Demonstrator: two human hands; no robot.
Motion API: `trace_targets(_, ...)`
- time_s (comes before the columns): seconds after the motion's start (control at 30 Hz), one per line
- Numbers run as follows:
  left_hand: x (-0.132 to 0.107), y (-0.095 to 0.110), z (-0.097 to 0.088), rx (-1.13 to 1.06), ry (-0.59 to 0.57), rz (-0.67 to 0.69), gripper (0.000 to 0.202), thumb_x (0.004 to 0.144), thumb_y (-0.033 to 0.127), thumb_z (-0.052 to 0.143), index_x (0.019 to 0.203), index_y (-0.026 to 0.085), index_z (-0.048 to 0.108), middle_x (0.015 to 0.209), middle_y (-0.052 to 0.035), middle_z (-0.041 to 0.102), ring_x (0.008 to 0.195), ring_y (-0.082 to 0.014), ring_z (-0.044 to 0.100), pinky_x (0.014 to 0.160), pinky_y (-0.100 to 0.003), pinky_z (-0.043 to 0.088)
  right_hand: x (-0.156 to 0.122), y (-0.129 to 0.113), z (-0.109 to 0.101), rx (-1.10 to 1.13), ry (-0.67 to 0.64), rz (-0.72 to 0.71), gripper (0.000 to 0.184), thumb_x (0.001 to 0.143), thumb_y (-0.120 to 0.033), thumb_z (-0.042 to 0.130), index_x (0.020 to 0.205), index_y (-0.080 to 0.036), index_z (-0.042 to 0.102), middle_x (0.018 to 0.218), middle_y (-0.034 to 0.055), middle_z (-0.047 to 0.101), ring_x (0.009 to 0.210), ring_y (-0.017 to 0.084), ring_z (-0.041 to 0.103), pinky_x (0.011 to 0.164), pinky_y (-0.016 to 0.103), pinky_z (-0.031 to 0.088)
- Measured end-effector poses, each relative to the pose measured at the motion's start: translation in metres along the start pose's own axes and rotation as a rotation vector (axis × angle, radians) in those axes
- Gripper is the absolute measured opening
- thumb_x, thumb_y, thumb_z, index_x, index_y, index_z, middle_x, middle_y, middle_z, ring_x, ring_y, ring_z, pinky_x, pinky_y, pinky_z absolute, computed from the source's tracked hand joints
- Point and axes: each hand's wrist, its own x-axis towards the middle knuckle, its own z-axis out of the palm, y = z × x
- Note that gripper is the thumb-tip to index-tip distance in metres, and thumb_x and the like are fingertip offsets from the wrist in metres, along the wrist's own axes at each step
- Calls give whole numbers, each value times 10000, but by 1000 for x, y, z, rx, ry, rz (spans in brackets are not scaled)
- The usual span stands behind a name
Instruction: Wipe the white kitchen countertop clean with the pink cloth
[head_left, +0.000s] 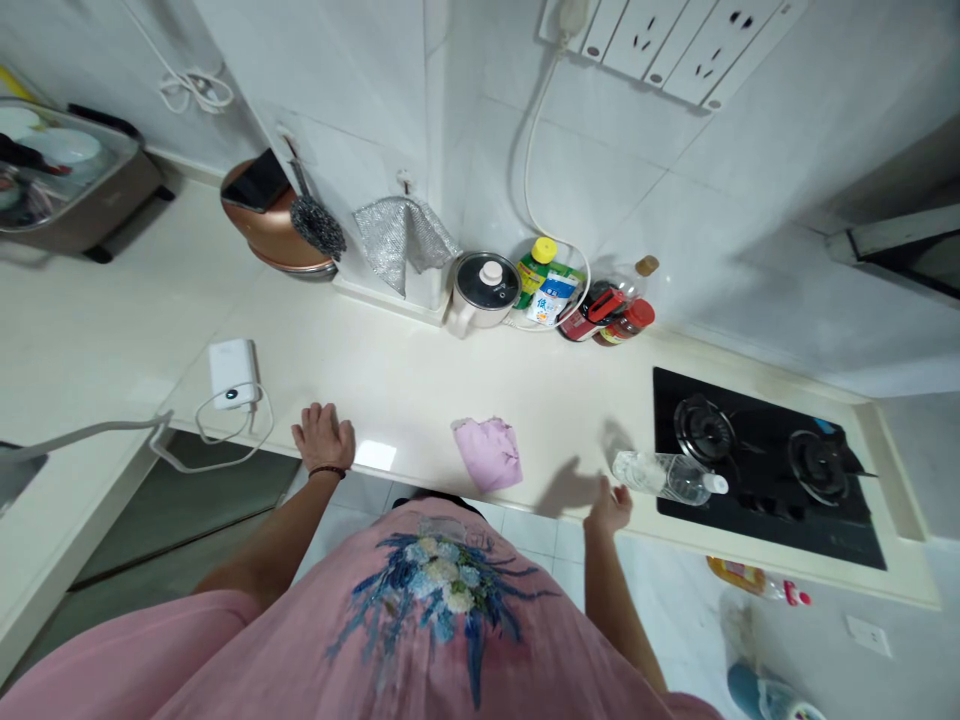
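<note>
My left hand (324, 437) lies flat on the front edge of the cream countertop (405, 380), fingers spread, holding nothing. My right hand (609, 507) hovers at the counter's front edge, fingers loosely curled, just short of the base of a clear plastic bottle (667, 475). That bottle lies on its side, its white cap pointing right over the edge of the black gas hob (757, 470). A crumpled pink cloth (489, 452) rests on the counter between my hands.
A white power bank (232, 371) with a cable sits left. At the wall stand a small lidded pot (485, 285), sauce bottles (609, 312), a copper pan (274, 215) and a hanging silver cloth (402, 240). A dish rack (64, 180) is far left.
</note>
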Motion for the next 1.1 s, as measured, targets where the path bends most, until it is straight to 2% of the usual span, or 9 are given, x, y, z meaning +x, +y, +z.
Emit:
trace_targets(0.1, 0, 0, -1, 4, -5, 3, 631, 1044, 407, 416, 1589, 106, 521, 1735, -220, 392, 1664, -366, 229, 1345, -642, 114, -65, -4, 55, -59, -212, -138, 581, 869, -590, 693, 1365, -291, 654, 1395, 101, 702, 1318, 331, 632, 1162, 591, 510)
trace_targets(0.17, -1, 1, -1, -2, 12, 3, 633, 1040, 406, 423, 1586, 102, 525, 1726, -230, 401, 1657, -373, 239, 1343, -649, 109, -99, -14, 96, -198, -591, -431, 545, 897, -511, 690, 1412, -335, 675, 1538, 76, 661, 1463, 333, 543, 1249, 598, 413)
trace_targets(0.27, -2, 2, 0, -13, 32, -1, 643, 1031, 396, 435, 1593, 93, 517, 1718, -244, 403, 1654, -386, 235, 1337, -662, 105, -106, -41, 141, -537, -932, -793, 555, 1020, -457, 547, 1574, -426, 569, 1752, -23, 457, 1656, 338, 286, 1345, 625, 185)
trace_targets(0.4, -3, 5, 1, -4, 32, -11, 661, 1025, 384, 443, 1614, 88, 493, 1731, -247, 382, 1661, -383, 220, 1334, -662, 101, -29, -69, 150, -806, -801, -666, 598, 1099, -461, 368, 1688, -377, 423, 1824, -22, 310, 1694, 322, 146, 1346, 626, 110)
trace_targets(0.57, -2, 4, 2, 36, 55, -5, 653, 1038, 427, 426, 1577, 75, 537, 1697, -257, 429, 1647, -371, 267, 1338, -621, 140, 96, -60, 103, -823, -442, -238, 689, 1103, -462, 248, 1749, -223, 285, 1824, 193, 243, 1673, 379, 187, 1274, 762, 196)
trace_targets(0.7, -2, 3, 1, 44, 60, 4, 658, 1029, 427, 430, 1574, 73, 534, 1702, -259, 416, 1647, -379, 257, 1334, -626, 150, 119, -56, 96, -754, -185, 34, 718, 1092, -460, 236, 1746, -167, 269, 1803, 265, 226, 1658, 423, 219, 1250, 810, 200)
trace_targets(0.83, 0, 5, 1, 66, 42, -6, 667, 1009, 410, 446, 1577, 70, 525, 1710, -262, 405, 1637, -395, 265, 1325, -645, 165, 73, -76, 153, -779, -411, -291, 700, 1103, -397, 253, 1732, -95, 296, 1808, 260, 234, 1672, 433, 170, 1304, 744, 139)
trace_targets(0.93, 1, 6, 0, 93, 23, -11, 667, 998, 409, 453, 1572, 78, 532, 1694, -260, 428, 1626, -401, 285, 1313, -645, 197, 40, -94, 199, -733, -748, -645, 626, 1087, -409, 416, 1691, -244, 443, 1814, 99, 327, 1687, 361, 184, 1360, 615, 119)
trace_targets(1.1, 2, 5, 0, 128, 30, -12, 664, 1010, 430, 435, 1567, 84, 541, 1662, -261, 464, 1611, -403, 314, 1305, -622, 221, 82, -103, 211, -724, -883, -869, 589, 1087, -417, 418, 1662, -311, 486, 1804, 8, 364, 1688, 297, 202, 1370, 536, 128)
